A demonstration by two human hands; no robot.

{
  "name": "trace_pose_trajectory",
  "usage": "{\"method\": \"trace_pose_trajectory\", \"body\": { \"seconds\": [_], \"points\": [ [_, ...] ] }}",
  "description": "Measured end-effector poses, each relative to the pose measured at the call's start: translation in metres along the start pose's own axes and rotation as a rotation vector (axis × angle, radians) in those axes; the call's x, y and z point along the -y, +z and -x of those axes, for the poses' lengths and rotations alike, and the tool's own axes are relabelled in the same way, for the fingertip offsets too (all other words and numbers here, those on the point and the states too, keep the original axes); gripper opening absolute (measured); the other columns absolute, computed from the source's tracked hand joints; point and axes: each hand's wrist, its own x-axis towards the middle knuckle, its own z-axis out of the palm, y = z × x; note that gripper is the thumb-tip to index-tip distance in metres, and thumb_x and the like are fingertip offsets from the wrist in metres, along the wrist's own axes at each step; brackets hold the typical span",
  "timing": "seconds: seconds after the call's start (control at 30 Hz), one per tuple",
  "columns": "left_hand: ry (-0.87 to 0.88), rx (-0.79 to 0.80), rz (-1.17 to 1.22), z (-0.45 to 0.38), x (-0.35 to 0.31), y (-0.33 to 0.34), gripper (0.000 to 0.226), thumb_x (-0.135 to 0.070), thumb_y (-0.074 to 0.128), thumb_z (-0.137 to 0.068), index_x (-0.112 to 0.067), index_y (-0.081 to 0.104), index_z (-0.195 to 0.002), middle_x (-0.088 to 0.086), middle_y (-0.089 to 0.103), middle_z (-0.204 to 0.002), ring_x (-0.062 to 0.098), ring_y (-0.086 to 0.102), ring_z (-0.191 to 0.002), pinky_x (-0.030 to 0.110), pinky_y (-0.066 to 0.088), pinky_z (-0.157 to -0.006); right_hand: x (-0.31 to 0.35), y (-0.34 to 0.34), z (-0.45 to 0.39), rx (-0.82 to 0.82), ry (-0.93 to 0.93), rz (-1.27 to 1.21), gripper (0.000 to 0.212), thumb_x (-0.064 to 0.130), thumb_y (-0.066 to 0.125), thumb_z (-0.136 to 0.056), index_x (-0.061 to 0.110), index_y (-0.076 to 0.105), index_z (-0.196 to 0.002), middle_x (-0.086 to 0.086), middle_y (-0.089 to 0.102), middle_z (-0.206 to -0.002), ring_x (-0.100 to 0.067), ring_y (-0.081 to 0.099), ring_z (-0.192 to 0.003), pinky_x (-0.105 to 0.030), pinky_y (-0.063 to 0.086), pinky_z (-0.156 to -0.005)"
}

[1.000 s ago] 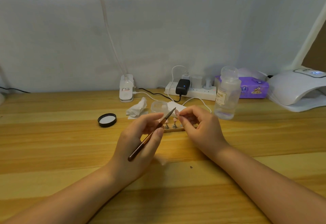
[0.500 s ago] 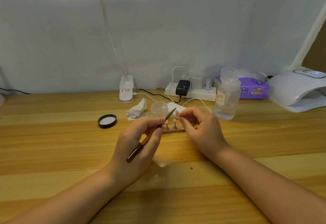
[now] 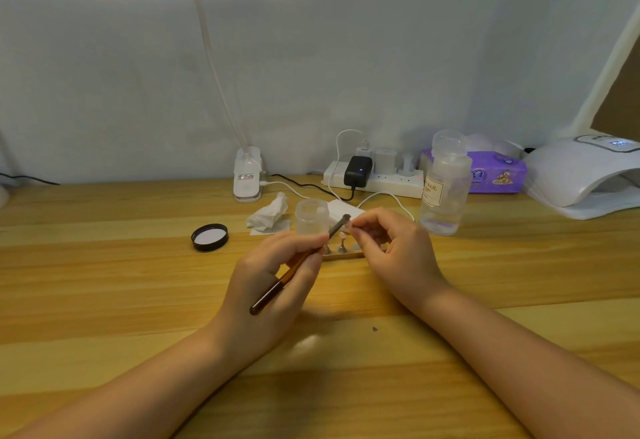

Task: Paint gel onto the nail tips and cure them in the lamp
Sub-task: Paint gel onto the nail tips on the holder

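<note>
My left hand [image 3: 273,286] grips a brown-handled gel brush [image 3: 277,291], its bristle end up at the nail tip. My right hand [image 3: 391,255] pinches a small nail tip on its stand [image 3: 354,227] between thumb and forefinger, and the brush tip touches it. Behind my hands lies a wooden holder strip [image 3: 343,254] with metal stands, one carrying a pink nail tip [image 3: 342,235]. A small open clear gel jar [image 3: 311,216] stands just behind the brush. The white curing lamp [image 3: 581,175] sits at the far right.
The jar's black lid [image 3: 210,237] lies to the left, a crumpled tissue [image 3: 269,214] beside the jar. A clear liquid bottle [image 3: 445,186] stands right of my hands. A power strip [image 3: 375,179], purple wipes pack [image 3: 495,172] and desk-lamp clamp [image 3: 246,175] line the wall.
The brush has shifted slightly and its tip has moved onto the nail tip in my right hand. Both hands stay in about the same place.
</note>
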Motion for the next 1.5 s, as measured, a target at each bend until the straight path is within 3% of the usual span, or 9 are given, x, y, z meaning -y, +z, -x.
{"method": "trace_pose_trajectory", "body": {
  "seconds": [0.2, 0.4, 0.57, 0.83, 1.03, 1.5],
  "points": [
    [-0.072, -0.038, 0.063, 0.001, -0.003, -0.004, 0.027, -0.028, 0.053, -0.087, -0.014, 0.07, -0.104, -0.002, 0.072, -0.092, 0.022, 0.068, -0.091, 0.046, 0.055, -0.077, 0.001, -0.003, -0.002, -0.017, 0.032, -0.024, 0.011, 0.007, 0.066, -0.088, 0.009, 0.069, -0.099, -0.002, 0.068, -0.086, -0.009, 0.062, -0.078, -0.016, 0.051, -0.067],
    [-0.003, -0.109, 0.086, -0.01, -0.013, -0.008, 0.025, -0.024, 0.054, -0.09, -0.021, 0.066, -0.111, 0.003, 0.072, -0.095, 0.02, 0.068, -0.09, 0.034, 0.057, -0.078, 0.018, -0.014, -0.014, -0.063, 0.053, -0.155, 0.01, 0.015, 0.065, -0.088, 0.02, 0.066, -0.097, 0.009, 0.067, -0.084, -0.004, 0.062, -0.079, -0.015, 0.052, -0.064],
    [0.053, -0.098, 0.072, -0.012, -0.016, -0.01, 0.028, -0.02, 0.054, -0.092, -0.015, 0.063, -0.118, 0.008, 0.071, -0.1, 0.023, 0.068, -0.093, 0.036, 0.057, -0.078, 0.028, -0.02, -0.019, -0.078, 0.025, -0.18, 0.011, 0.014, 0.067, -0.088, 0.022, 0.066, -0.096, 0.007, 0.068, -0.086, -0.009, 0.064, -0.08, -0.025, 0.056, -0.07],
    [0.08, -0.085, 0.072, -0.01, -0.013, -0.009, 0.03, -0.017, 0.055, -0.093, -0.015, 0.061, -0.122, 0.007, 0.071, -0.104, 0.025, 0.067, -0.097, 0.041, 0.055, -0.081, 0.028, -0.021, -0.019, -0.055, -0.009, -0.133, 0.012, 0.013, 0.066, -0.088, 0.018, 0.068, -0.099, 0.004, 0.068, -0.086, -0.009, 0.063, -0.081, -0.025, 0.055, -0.069],
    [0.005, -0.079, 0.125, -0.008, -0.015, -0.011, 0.027, -0.023, 0.053, -0.092, -0.015, 0.068, -0.113, 0.002, 0.073, -0.098, 0.027, 0.068, -0.096, 0.048, 0.055, -0.081, 0.029, -0.02, -0.018, -0.057, -0.038, -0.132, 0.011, 0.015, 0.066, -0.088, 0.021, 0.067, -0.098, 0.004, 0.068, -0.085, -0.009, 0.063, -0.079, -0.023, 0.055, -0.066],
    [0.077, -0.14, 0.038, -0.01, -0.011, -0.01, 0.025, -0.019, 0.052, -0.094, -0.02, 0.062, -0.117, 0.002, 0.071, -0.102, 0.018, 0.069, -0.096, 0.034, 0.057, -0.081, 0.025, -0.012, -0.011, 0.005, 0.04, -0.191, 0.012, 0.01, 0.066, -0.087, 0.018, 0.068, -0.097, 0.009, 0.067, -0.084, -0.005, 0.064, -0.079, -0.014, 0.051, -0.065]
  ]
}}
